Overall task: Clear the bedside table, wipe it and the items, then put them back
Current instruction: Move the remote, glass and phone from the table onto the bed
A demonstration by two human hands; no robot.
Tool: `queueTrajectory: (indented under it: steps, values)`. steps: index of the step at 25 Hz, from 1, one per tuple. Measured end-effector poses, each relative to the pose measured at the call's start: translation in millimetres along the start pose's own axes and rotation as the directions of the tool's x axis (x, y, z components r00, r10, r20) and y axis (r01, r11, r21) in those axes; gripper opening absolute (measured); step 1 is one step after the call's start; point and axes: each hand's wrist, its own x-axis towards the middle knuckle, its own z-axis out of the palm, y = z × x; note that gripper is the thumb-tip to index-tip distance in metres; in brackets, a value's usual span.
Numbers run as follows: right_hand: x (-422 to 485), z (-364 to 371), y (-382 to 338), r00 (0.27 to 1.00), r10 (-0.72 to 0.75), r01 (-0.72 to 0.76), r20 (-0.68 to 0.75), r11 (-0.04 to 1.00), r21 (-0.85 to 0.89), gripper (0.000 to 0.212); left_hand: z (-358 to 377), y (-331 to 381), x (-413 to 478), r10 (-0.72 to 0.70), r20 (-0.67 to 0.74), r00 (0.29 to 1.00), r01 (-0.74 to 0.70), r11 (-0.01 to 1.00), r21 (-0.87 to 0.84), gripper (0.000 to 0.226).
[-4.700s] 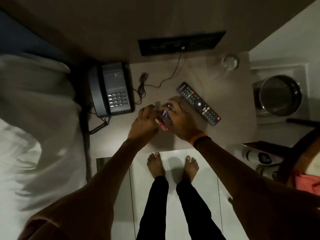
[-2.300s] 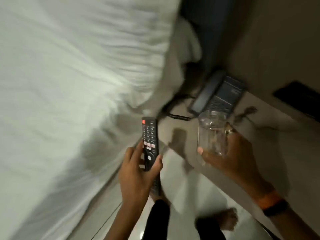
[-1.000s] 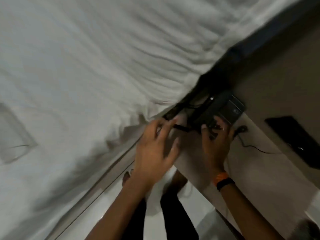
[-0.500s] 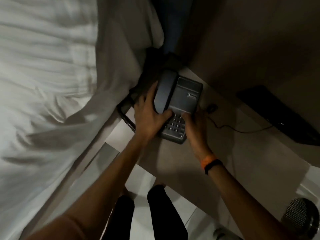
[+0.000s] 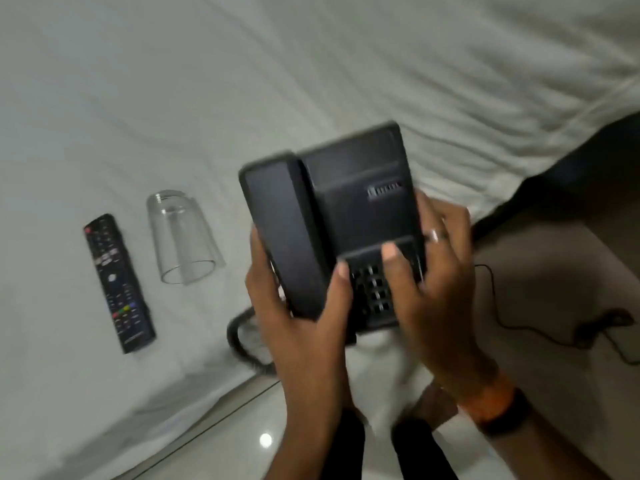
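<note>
I hold a black desk telephone (image 5: 349, 216) in the air over the edge of the white bed (image 5: 311, 64). My left hand (image 5: 298, 327) grips its handset side and my right hand (image 5: 433, 289) grips the keypad side. Its coiled cord (image 5: 242, 344) hangs below. A clear drinking glass (image 5: 183, 237) lies on its side on the sheet. Left of the glass lies a black remote control (image 5: 117, 282). The bedside table (image 5: 568, 323) shows at the right edge with a thin black cable (image 5: 512, 323) on it.
Glossy light floor tiles (image 5: 221, 441) run between bed and table, with my legs and a foot below the phone. A dark gap (image 5: 571, 161) separates the mattress from the table.
The phone stood on the bedside table with both hands around it; now it is lifted off and carried left over the bed. The view has swung toward the bed, showing the glass and remote.
</note>
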Motion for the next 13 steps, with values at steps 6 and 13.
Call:
queueTrajectory:
  steps: [6,13]
  values:
    - [127,105,-17,0.958,0.039,0.041,0.285,0.962,-0.270,0.052,-8,-3,138,-0.222,0.060,0.973,0.224,0.975,-0.017,0.061]
    - [122,121,-2,0.962,0.017,0.072,0.273,0.947,-0.313,0.053,-2,-20,143,-0.254,0.010,0.967,0.248,0.952,0.182,0.074]
